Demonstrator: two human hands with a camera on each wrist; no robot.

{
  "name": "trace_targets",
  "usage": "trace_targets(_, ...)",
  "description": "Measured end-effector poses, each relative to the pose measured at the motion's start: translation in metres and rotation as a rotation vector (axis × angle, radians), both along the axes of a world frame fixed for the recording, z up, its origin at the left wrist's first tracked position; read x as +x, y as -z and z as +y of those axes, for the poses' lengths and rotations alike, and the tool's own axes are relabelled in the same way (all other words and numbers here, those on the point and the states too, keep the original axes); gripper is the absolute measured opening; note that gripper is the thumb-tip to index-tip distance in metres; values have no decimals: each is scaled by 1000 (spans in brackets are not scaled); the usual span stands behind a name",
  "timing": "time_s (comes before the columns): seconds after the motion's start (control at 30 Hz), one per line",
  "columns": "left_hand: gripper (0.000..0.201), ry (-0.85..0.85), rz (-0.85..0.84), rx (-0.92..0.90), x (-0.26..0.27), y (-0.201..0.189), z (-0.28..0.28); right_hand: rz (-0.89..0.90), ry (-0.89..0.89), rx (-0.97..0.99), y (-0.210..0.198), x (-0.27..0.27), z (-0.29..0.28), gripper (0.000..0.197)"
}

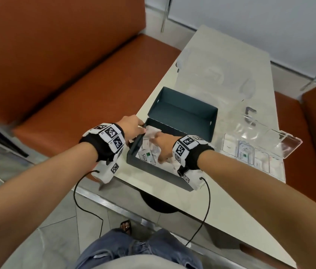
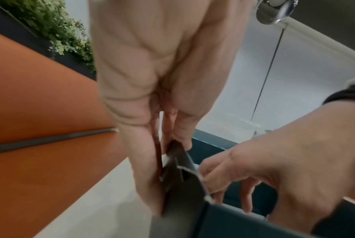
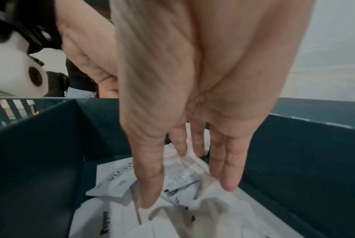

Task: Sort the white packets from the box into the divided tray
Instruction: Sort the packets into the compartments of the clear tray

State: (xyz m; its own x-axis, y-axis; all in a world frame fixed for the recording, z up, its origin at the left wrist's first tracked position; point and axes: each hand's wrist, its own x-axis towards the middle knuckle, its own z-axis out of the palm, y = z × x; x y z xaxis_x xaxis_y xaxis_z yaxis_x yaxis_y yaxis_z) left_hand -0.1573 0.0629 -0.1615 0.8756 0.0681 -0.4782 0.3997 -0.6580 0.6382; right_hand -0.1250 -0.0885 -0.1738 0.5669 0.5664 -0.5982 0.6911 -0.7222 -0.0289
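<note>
Left hand (image 1: 131,127) pinching; right hand (image 1: 162,146) fingers extended.

Packets (image 1: 149,155) in box (image 1: 159,174); divided tray (image 1: 254,152) right of box.

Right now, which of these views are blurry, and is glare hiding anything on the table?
Head view: sharp on the box, but glare and transparency wash out the clear tray. Left wrist view: the left hand and the box corner are smeared, close up. Right wrist view: the right hand and the packets are soft, the print barely legible.
</note>
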Motion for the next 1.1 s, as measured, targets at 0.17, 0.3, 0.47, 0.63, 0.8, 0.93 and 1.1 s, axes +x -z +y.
trace_targets(0.17, 32, -1, 29, -110, 0, 0, 7, 2, 31, 183, -13, 15, -1, 64)
trace_targets(0.3, 28, -3, 40, -117, 2, 1, 9, 1, 26, 201, -6, 16, 5, 79)
trace_targets(0.47, 28, 26, 58, -98, 5, 0, 11, 63, -8, 152, 2, 12, 9, 78)
trace_targets(0.63, 29, 65, 87, -90, 10, -3, 14, 86, -24, 149, -12, 17, 15, 57)
trace_targets(0.8, 28, 74, 101, -89, 12, -2, 14, 42, 13, 84, -16, 11, 18, 69)
trace_targets(0.93, 31, 67, 82, -76, 13, 2, 17, 76, 36, 36, -9, -1, 23, 62)
trace_targets(1.1, 38, 25, 78, -80, 14, 3, 15, 305, 210, 8, -2, -8, 32, 38)
